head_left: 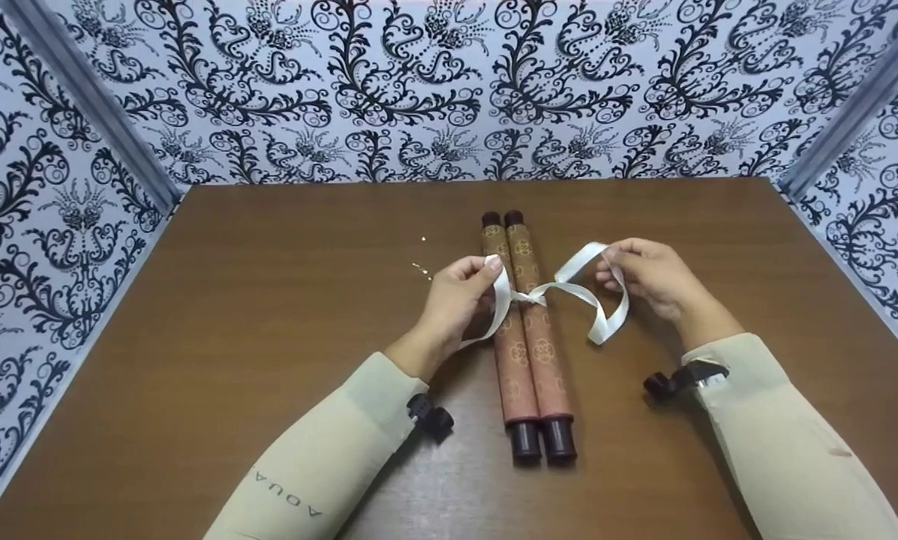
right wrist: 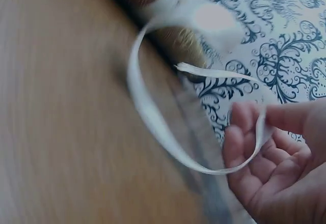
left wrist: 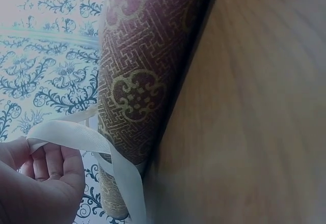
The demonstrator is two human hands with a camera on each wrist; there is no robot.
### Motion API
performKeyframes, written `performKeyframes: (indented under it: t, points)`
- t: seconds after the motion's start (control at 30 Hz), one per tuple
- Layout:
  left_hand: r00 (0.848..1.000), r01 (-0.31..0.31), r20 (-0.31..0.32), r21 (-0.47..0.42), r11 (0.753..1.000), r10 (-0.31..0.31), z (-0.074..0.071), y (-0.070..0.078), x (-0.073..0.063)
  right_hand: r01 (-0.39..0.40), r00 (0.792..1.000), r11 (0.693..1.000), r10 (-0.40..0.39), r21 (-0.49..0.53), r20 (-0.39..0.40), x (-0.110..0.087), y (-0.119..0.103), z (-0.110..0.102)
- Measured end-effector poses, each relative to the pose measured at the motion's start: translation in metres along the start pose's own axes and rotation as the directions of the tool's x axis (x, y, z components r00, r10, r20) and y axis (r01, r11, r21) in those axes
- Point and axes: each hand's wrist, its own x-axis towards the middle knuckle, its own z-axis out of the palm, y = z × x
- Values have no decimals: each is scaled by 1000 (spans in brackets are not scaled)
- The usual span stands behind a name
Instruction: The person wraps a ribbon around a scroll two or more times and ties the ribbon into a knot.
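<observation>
Two patterned scrolls (head_left: 518,351) with dark end knobs lie side by side on the table, pointing away from me. A white ribbon (head_left: 502,300) crosses their middle, with a twist or knot on top. On the left, my left hand (head_left: 456,296) pinches one ribbon length between thumb and fingers, close beside the scrolls; its tail hangs down past the hand. To the right, my right hand (head_left: 651,277) pinches the other length, which loops between the scrolls and the fingers. In the right wrist view that ribbon (right wrist: 147,104) curves in a wide loop, its free end toward the scrolls.
The brown wooden table (head_left: 268,285) carries a few tiny pale specks (head_left: 422,270) left of the scrolls. Walls covered in black-and-white scrollwork (head_left: 449,82) rise behind and at both sides. A small dark camera (head_left: 432,420) is strapped to each sleeve.
</observation>
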Motion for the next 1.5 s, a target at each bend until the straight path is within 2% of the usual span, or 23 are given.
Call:
performKeyframes:
  t: [0.07,0.13,0.23,0.3,0.7,0.87,0.97,1.03,1.1,1.13,1.23,1.33,1.37,1.5]
  points:
    - [1000,-6,0,10,1000,6,-1,-1,0,-28,1000,985,26,172,15,-1,-3,2]
    - [1000,-4,-1,16,1000,4,-1,-1,1,-45,999,951,38,304,30,-2,-7,4]
    - [1000,8,8,19,1000,-8,-1,0,1,-67,997,915,52,398,48,0,-14,8]
    - [1000,23,15,15,1000,-23,0,0,1,-75,997,915,58,396,55,3,-21,12]
    - [1000,13,17,43,999,-13,2,0,-1,-46,999,982,42,185,22,34,-56,50]
    - [999,-25,29,60,998,24,6,-3,-3,-41,999,999,41,25,34,45,-65,75]
    - [999,-38,36,58,998,36,7,-3,-3,-21,998,994,28,-109,56,48,-70,92]
    - [999,-43,36,64,997,41,7,-3,-3,5,996,978,14,-208,90,50,-72,102]
    - [998,-45,37,65,997,42,7,-2,-4,40,991,947,2,-318,130,50,-73,112]
    - [998,-42,40,60,997,40,7,-1,-4,62,988,926,-3,-373,157,50,-73,117]
    - [998,-42,46,59,997,39,6,0,-4,150,974,830,-31,-537,225,49,-70,126]
    - [998,-42,46,54,998,39,6,0,-4,221,962,776,-73,-591,264,48,-66,130]
    - [998,-43,44,57,997,41,5,0,-4,235,961,767,-92,-597,260,47,-65,131]
    - [998,-48,33,46,998,47,3,1,-3,251,962,784,-137,-568,236,43,-61,131]
